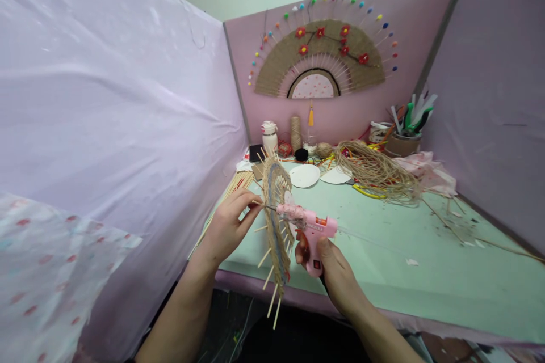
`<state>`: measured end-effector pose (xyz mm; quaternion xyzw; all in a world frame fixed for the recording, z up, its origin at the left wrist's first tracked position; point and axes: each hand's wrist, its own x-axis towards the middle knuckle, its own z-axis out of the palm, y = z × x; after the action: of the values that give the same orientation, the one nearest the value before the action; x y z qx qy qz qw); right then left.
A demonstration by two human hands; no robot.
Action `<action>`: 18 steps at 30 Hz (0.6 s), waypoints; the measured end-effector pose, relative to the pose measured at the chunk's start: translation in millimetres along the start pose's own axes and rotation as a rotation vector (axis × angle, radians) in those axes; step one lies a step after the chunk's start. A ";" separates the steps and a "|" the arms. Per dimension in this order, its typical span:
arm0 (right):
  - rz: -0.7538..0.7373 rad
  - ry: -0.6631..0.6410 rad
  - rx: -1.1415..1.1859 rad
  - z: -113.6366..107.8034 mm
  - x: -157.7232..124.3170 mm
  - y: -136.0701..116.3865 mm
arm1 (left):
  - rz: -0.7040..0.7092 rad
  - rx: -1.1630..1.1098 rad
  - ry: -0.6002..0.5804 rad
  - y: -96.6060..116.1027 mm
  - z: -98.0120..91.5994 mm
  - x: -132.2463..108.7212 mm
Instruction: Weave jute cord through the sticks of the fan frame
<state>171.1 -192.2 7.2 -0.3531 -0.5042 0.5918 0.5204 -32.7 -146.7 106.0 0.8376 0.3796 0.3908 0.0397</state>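
A woven twine piece [276, 232] with thin wooden sticks poking out around its rim stands nearly edge-on to me above the front of the table. My left hand [230, 221] pinches one of its sticks [257, 202] at the left side. In my right hand [336, 272] is a pink hot glue gun [314, 232], fingers wrapped round its handle near the orange trigger. The gun's nozzle points left and reaches the woven twine close to my left fingertips. Whether glue is coming out is too small to see. A clear glue stick trails from the gun's back.
A coil of twine [378, 173] lies at the back right, beside a pot of tools [404, 139]. White paper discs [305, 176], a white bottle [269, 137] and a twine spool [296, 133] are at the back. A decorated fan [272, 76] hangs on the rear panel.
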 end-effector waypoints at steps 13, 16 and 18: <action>0.025 0.026 -0.096 0.3 -2.4 -6.6 | -0.006 -0.007 -0.002 -0.9 0.3 -0.6; -0.020 0.054 -0.143 -1.6 -7.7 -9.3 | -0.003 -0.012 0.007 -1.5 0.3 -1.0; -0.060 0.102 -0.173 -7.2 -11.1 -12.4 | -0.007 -0.020 0.011 -1.7 0.3 -1.2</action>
<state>183.4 -201.9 16.3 -0.4112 -0.5368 0.5116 0.5300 -34.0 -146.2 104.4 0.8338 0.3785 0.3990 0.0475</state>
